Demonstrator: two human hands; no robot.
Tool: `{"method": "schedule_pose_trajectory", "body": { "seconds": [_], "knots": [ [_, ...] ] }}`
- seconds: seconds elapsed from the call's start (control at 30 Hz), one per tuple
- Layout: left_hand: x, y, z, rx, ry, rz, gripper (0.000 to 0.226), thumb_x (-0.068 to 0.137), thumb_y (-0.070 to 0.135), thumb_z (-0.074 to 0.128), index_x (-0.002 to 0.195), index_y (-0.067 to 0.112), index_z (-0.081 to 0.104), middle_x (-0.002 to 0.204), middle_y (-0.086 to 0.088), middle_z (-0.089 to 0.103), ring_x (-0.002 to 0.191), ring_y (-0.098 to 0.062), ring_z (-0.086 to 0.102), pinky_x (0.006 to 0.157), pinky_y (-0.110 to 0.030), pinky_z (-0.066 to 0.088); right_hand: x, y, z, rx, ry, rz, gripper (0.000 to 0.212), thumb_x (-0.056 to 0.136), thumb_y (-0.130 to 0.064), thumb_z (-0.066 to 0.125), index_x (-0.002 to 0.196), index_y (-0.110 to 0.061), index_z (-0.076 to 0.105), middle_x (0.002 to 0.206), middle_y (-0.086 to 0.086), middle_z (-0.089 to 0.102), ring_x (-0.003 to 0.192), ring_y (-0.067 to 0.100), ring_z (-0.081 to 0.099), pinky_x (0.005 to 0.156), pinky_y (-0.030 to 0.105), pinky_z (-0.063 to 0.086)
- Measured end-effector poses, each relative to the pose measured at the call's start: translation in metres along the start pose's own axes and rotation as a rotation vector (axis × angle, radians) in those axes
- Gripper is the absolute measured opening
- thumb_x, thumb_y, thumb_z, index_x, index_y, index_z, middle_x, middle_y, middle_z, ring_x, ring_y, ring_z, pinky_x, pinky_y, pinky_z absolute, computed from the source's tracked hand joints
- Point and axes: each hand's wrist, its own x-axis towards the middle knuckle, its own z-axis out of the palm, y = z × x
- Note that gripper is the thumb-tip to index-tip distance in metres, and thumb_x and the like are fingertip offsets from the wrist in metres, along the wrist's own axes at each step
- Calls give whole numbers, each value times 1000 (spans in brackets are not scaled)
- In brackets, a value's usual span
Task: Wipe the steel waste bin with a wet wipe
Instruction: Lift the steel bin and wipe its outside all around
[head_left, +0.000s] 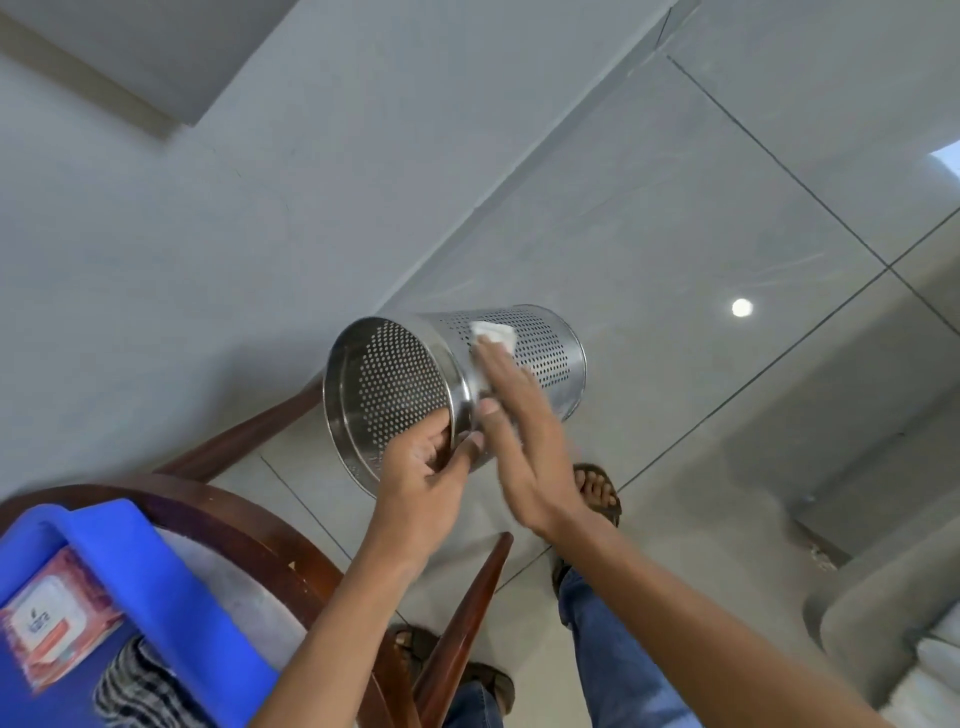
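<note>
A perforated steel waste bin (550, 353) is held up in the air, tilted on its side with its open mouth facing me and to the left. My left hand (423, 467) grips the bin's near rim, fingers inside and thumb outside. My right hand (514, 415) lies flat on the bin's outer wall, pressing a white wet wipe (493, 335) against it. The wipe sticks out beyond my fingertips on the upper side of the bin.
A round wooden table (244, 525) is at lower left, carrying a blue plastic tray (156, 566) with a wet wipe pack (52, 629) and a checked cloth (135, 686). My sandalled feet (597, 491) stand on the tiled floor. A grey sofa arm (883, 623) is at lower right.
</note>
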Motion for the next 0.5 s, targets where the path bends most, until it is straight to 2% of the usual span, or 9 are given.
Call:
{"method": "schedule_pose_trajectory", "body": {
  "seconds": [0.07,0.17,0.3,0.4,0.47,0.5],
  "knots": [
    [0,0,-3,11,32,30,35,105,-2,65,121,26,78,117,2,84,114,-15,80,102,-36,67,-3,-16,10,15,-62,-160,57,114,-26,41,170,-18,38,179,-7,34,169,14,25,138,44,18],
    [1,5,-9,31,48,78,34,105,-3,64,121,24,77,115,-2,84,112,-17,81,99,-38,68,3,-15,9,-7,-59,-174,56,115,-24,38,170,-14,37,180,-3,33,170,15,23,138,53,17],
    [-2,11,-11,101,60,111,13,105,4,69,104,14,78,95,-14,81,96,-36,78,86,-47,67,30,20,-3,-60,73,163,56,118,-41,28,171,-22,36,178,-6,36,169,11,25,136,57,22],
    [-7,5,-14,111,41,121,10,104,10,72,104,15,80,96,-17,81,98,-41,78,85,-42,67,50,50,-19,-84,122,359,62,116,-52,26,159,-16,54,166,5,56,157,21,46,130,58,33],
    [-12,-2,-18,96,16,111,10,103,16,73,107,8,79,100,-26,78,100,-48,75,86,-49,67,61,67,-27,-66,145,439,62,115,-54,28,148,-14,61,160,10,59,152,26,50,129,57,35],
    [-14,-5,-20,98,8,104,16,103,19,74,106,4,77,100,-31,75,100,-52,72,85,-50,66,65,73,-30,-43,171,481,62,114,-54,32,149,-12,61,162,11,57,153,27,49,131,56,33]
  ]
}}
